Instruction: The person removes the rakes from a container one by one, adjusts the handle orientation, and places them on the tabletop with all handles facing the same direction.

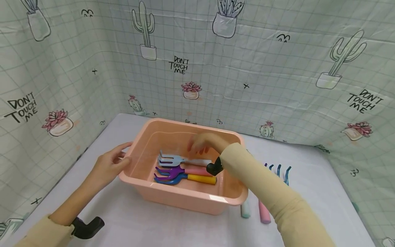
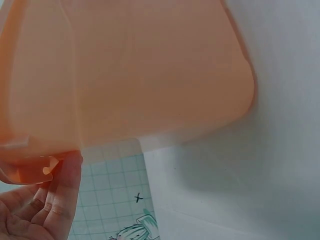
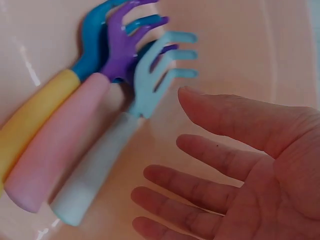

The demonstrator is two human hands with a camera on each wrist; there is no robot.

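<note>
A peach plastic basin [image 1: 182, 200] stands on the white table. My left hand [image 1: 108, 166] grips its left rim, and the left wrist view shows fingers [image 2: 65, 192] under the lip. Inside the basin lie several small hand rakes side by side: one pale blue with a whitish handle [image 3: 97, 170], one purple with a pink handle [image 3: 60, 140], one blue with a yellow handle [image 3: 40, 110]. Over the basin's far right part, my right hand [image 1: 205, 141] reaches in, holding nothing. Its fingers [image 3: 195, 185] are spread and relaxed beside the pale blue rake.
Right of the basin, partly hidden by my right sleeve [image 1: 271, 185], lie a pink handle [image 1: 264, 212], a pale green handle [image 1: 245, 209] and blue tines [image 1: 286, 175]. Cloth walls [image 1: 216, 75] with plant drawings enclose the table at the back and sides.
</note>
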